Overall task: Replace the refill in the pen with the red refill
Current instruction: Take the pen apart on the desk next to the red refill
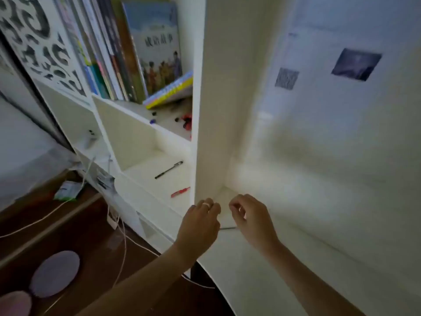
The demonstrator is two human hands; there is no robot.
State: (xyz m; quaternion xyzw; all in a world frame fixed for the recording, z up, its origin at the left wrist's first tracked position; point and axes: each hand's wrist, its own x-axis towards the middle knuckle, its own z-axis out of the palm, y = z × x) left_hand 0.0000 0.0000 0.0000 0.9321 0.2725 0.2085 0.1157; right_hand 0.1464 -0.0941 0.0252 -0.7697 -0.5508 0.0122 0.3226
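- White shelving fills the room's corner, with a dark floor [95,254] and trailing cables [124,238] nearest below.
- Both hands hover at the desk [262,265] edge. The left hand [199,224] and right hand [251,221] have fingers curled and pinched toward each other, and a thin dark rod [227,228] spans the gap between them; whether it is a refill or a pen part I cannot tell, nor exactly how each hand grips it.
- Just beyond, on the low shelf [145,172], a red refill [180,192] lies near the front edge, with a black pen [168,170] well behind it.
- To do this step well, I'd say pull the rod straight, without bending, then reach left for the red one.
- Farther up, small dark and red bits [185,122] lie blurred before leaning books [136,53]; their nature is unclear.
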